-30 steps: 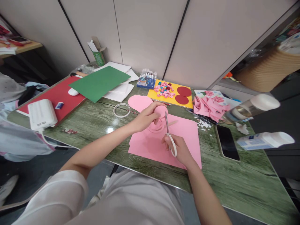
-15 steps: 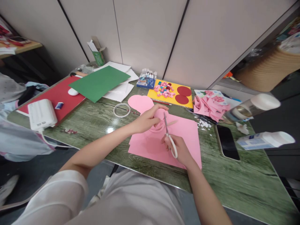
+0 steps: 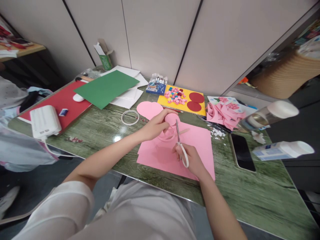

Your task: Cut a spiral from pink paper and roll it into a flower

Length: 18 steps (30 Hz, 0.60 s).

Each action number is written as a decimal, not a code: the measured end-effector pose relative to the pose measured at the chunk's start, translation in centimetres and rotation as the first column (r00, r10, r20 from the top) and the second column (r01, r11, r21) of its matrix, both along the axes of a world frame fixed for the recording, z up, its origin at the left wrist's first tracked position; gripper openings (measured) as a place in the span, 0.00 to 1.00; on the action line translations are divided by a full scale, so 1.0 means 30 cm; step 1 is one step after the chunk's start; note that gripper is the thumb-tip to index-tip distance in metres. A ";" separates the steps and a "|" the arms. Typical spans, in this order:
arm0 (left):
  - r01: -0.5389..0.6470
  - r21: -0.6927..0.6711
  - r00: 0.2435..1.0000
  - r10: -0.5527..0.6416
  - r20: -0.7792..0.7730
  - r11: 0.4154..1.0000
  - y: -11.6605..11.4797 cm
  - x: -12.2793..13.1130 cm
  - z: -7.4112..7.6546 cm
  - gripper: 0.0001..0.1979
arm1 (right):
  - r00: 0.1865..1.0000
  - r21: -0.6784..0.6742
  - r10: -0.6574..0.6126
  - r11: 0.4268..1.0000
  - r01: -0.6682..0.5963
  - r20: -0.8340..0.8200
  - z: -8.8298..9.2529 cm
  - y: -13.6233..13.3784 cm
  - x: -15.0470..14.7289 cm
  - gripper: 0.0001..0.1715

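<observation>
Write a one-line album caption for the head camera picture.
Left hand holds a pink paper disc as scissors in the right hand meet its edge, above pink sheets.

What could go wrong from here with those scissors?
The scissors in the right hand point close to the fingers of the left hand, so a slip might nick them. The blades sit at the edge of the pink disc; a crooked snip could spoil its outline. Pink sheets beneath might get caught too.

This looks like a craft workroom. Coloured sheets (image 3: 107, 88) lie on the desk (image 3: 260, 193) left of the left grip (image 3: 155, 126); markers (image 3: 158, 80) and pink scraps (image 3: 222, 115) lie beyond the right grip (image 3: 190, 158).
</observation>
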<state>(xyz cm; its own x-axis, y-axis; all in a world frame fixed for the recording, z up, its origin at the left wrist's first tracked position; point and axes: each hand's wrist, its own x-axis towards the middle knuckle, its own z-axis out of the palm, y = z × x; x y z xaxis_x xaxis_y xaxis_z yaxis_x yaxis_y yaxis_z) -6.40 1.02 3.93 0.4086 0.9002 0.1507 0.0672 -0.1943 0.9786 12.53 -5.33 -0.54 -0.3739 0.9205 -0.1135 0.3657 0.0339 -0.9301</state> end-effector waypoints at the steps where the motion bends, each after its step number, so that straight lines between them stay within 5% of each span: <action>1: -0.003 -0.005 1.000 0.003 0.013 1.000 0.001 0.000 0.000 0.23 | 1.000 -0.003 0.000 1.000 0.000 0.002 -0.001 0.000 0.000 0.22; 18: 0.009 -0.016 0.999 -0.010 -0.038 1.000 -0.022 0.013 -0.002 0.26 | 1.000 0.017 -0.016 1.000 0.017 -0.023 0.003 -0.007 -0.007 0.24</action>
<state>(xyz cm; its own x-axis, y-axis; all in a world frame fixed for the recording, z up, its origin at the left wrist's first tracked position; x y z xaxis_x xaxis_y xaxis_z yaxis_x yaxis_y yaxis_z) -6.01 0.36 3.88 0.4221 0.8986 0.1200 0.1032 -0.1791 0.9784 12.33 -5.55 -0.46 -0.3609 0.9283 -0.0894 0.3447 0.0437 -0.9377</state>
